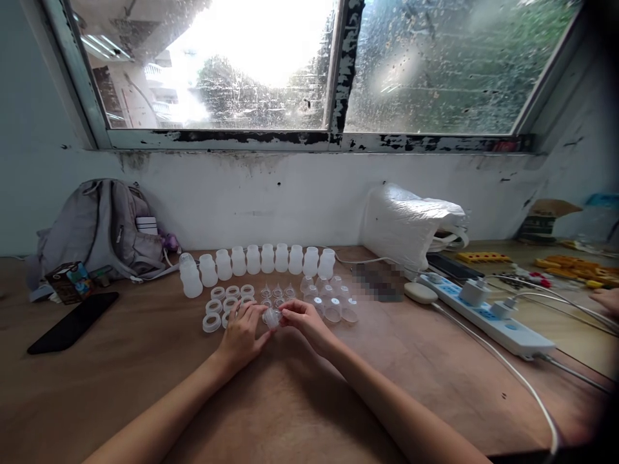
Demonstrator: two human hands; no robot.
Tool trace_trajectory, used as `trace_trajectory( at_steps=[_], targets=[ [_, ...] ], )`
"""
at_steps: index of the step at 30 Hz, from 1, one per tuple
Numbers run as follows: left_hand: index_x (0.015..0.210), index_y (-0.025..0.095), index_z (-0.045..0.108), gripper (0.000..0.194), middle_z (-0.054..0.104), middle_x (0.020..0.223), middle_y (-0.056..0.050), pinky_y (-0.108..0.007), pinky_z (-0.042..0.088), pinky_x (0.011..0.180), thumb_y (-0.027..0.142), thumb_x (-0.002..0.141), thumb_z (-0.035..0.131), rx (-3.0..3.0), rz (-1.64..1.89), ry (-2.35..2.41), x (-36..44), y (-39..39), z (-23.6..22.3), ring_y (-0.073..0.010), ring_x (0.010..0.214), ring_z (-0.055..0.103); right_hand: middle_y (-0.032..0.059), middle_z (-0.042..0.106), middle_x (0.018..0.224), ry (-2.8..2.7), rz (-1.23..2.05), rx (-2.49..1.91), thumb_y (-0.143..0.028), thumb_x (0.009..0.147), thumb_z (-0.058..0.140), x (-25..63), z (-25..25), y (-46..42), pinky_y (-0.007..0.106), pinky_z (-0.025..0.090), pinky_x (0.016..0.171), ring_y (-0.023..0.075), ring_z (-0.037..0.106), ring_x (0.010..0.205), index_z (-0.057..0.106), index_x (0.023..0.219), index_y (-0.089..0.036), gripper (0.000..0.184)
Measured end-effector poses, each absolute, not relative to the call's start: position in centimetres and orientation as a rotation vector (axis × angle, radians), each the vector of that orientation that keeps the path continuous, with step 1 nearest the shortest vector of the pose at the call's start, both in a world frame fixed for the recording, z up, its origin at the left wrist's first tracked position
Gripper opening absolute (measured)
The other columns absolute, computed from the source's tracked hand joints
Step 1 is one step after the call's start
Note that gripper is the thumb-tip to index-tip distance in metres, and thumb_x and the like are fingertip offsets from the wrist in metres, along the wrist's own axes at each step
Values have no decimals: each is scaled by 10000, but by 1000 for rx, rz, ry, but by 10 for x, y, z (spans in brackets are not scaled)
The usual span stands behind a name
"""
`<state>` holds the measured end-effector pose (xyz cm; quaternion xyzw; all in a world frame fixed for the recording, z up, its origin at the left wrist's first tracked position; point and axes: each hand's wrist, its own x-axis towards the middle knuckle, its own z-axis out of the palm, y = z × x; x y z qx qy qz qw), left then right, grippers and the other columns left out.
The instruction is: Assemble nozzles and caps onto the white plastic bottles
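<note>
My left hand (pixel 243 330) and my right hand (pixel 304 322) meet over the wooden table (pixel 145 386), fingers pinched together on a small clear plastic piece (pixel 271 316) held between them. Just beyond my hands lie several white screw rings (pixel 220 303), small clear teats (pixel 277 292) and clear dome caps (pixel 333 303). Behind those stands a row of several white plastic bottles (pixel 254 260).
A grey backpack (pixel 101 232) leans on the wall at the left, with a small carton (pixel 68 281) and a black phone (pixel 73 322) in front. A white bag (pixel 406 225), a power strip (pixel 488 316) with cables, and another person's hand (pixel 607 299) are on the right.
</note>
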<state>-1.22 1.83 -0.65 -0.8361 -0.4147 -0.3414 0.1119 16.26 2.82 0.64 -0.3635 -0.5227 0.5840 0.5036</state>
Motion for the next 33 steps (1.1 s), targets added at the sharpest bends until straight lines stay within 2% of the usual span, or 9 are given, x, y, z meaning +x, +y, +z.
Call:
trace_trajectory(
  at_steps=[5, 9, 16, 23, 33],
  targets=[
    [975, 189, 514, 293, 597, 914, -59, -475, 279, 943, 344, 727, 523, -2468, -1030, -1199, -19, 18, -4, -225, 939, 520, 9, 575, 696, -1435, 1359, -968, -301, 611, 648, 157, 3, 28, 241, 424, 511, 105, 520, 548, 590, 810, -165, 248],
    [965, 191, 517, 279, 600, 905, -55, -466, 277, 952, 331, 724, 519, -2511, -1023, -1152, -22, 17, -5, -216, 933, 525, 14, 570, 722, -1503, 1343, -969, -305, 596, 660, 153, -1, 28, 235, 433, 490, 112, 534, 571, 568, 834, -163, 292],
    [985, 190, 503, 293, 591, 930, -63, -462, 261, 958, 312, 719, 521, -2587, -975, -1163, -26, 17, -5, -216, 943, 513, 10, 581, 722, -1585, 1335, -962, -277, 625, 628, 153, -6, 29, 241, 427, 510, 108, 530, 558, 554, 842, -167, 254],
    [996, 189, 481, 306, 591, 943, -57, -484, 193, 985, 301, 714, 523, -2645, -955, -1130, -25, 13, -3, -214, 936, 519, -1, 576, 691, -1713, 1086, -993, -178, 609, 591, 153, -7, 26, 238, 404, 569, 121, 521, 618, 564, 757, -177, 150],
    [996, 192, 473, 309, 598, 939, -50, -482, 215, 970, 307, 715, 533, -2701, -989, -1097, -22, 11, -4, -209, 907, 528, -32, 519, 650, -1847, 891, -1034, -112, 592, 504, 150, 0, 18, 194, 341, 501, 75, 433, 533, 501, 713, -171, 135]
  ],
)
